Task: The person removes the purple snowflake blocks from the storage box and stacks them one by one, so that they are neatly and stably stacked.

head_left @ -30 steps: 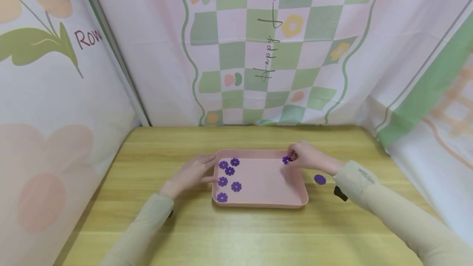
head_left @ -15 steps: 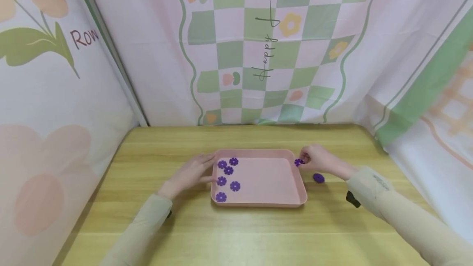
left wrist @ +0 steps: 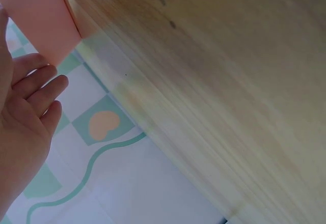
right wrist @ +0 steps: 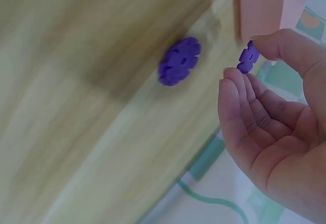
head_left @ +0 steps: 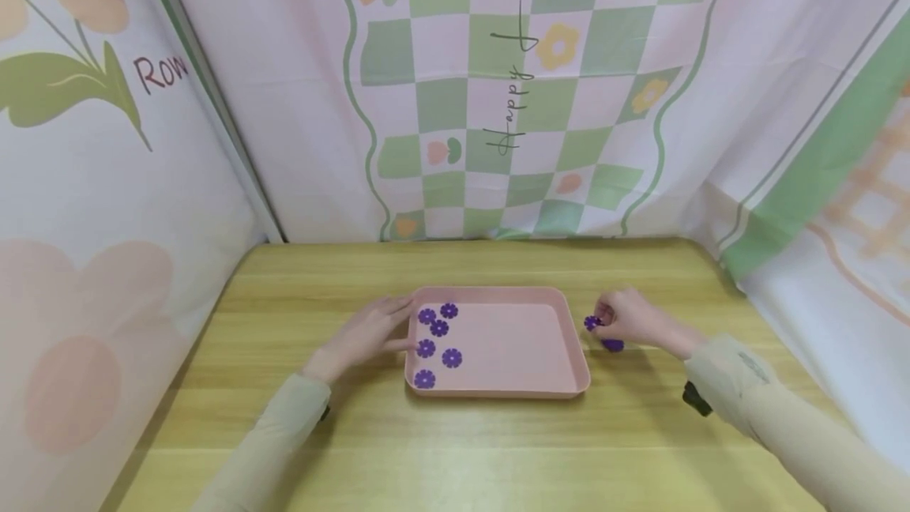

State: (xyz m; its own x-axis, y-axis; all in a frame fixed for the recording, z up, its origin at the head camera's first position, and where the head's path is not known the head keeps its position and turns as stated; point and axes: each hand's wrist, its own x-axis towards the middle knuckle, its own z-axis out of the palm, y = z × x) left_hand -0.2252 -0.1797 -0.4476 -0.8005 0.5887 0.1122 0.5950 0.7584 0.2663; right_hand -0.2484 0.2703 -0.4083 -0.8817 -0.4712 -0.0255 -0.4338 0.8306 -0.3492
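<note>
My right hand [head_left: 633, 318] pinches a purple snowflake disc [head_left: 592, 323] between thumb and fingers, just right of the pink tray. In the right wrist view the held snowflake disc [right wrist: 248, 57] is tilted at the fingertips. Below the hand, more purple snowflake discs [right wrist: 179, 62] lie on the table, seemingly stacked; how many is unclear. My left hand [head_left: 366, 336] touches the left side of the pink tray [head_left: 498, 394] with extended fingers. Inside the tray's left part lie several loose snowflake discs [head_left: 452, 358]. The left wrist view shows the left hand [left wrist: 30, 102] against the tray wall [left wrist: 46, 20].
The wooden table [head_left: 455, 449] runs back to a checked curtain [head_left: 512, 141]. Patterned cloth hangs on the left [head_left: 107, 220] and right sides too.
My right hand has moved right and slightly toward me, carrying the snowflake disc from over the tray's far right corner to beside the discs on the table. The left hand stays at the tray.
</note>
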